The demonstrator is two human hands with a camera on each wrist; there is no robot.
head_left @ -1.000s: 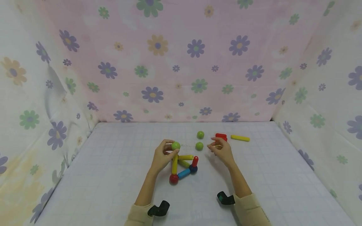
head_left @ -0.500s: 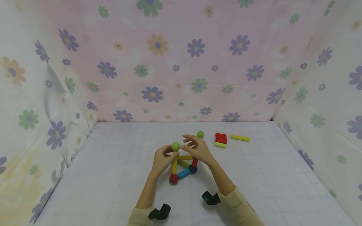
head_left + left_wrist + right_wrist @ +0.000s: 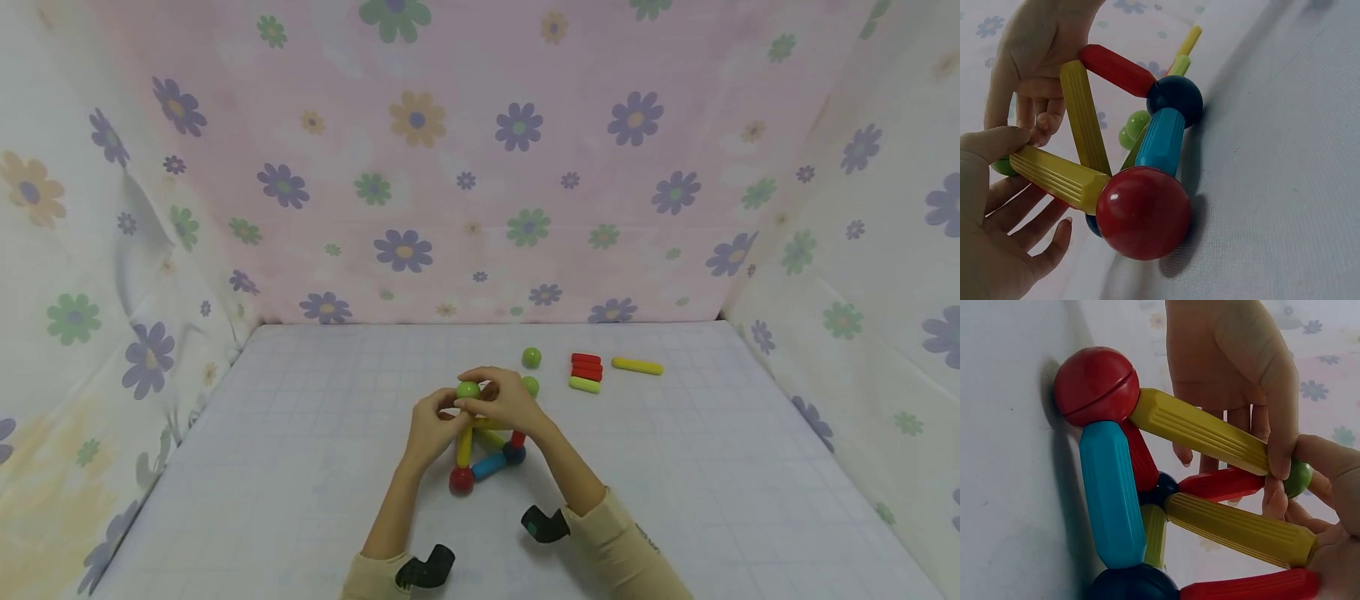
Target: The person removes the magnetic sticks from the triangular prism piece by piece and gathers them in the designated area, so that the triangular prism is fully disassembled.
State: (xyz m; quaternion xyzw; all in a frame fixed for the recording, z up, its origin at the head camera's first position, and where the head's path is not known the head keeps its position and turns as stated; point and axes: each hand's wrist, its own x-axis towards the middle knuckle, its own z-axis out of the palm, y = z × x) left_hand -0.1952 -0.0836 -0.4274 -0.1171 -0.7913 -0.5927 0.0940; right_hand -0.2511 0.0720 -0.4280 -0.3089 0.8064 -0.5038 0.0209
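Note:
A toy frame of building rods and balls stands on the table, with a red ball (image 3: 462, 481), a light-blue rod (image 3: 490, 465) and a dark blue ball (image 3: 513, 453) along its base. My left hand (image 3: 432, 429) pinches the upper end of a yellow rod (image 3: 1054, 175) that rises from the red ball. At that rod's top sits a green ball (image 3: 468, 389), which my right hand (image 3: 510, 404) grips between thumb and fingers. In the right wrist view a red rod (image 3: 1222, 483) also meets the green ball. A second yellow rod (image 3: 1241, 528) leans up with its top free.
Behind the right hand lie two loose green balls (image 3: 532, 357), one partly hidden. Farther right are red rods (image 3: 587, 367), a short yellow-green rod (image 3: 585, 385) and a long yellow rod (image 3: 637, 366). A flowered cloth (image 3: 480, 208) walls the table's back and sides.
My right hand has moved left from beside the loose rods to the top of the frame and now grips the green ball there. The left hand has kept its hold, shifting only slightly.

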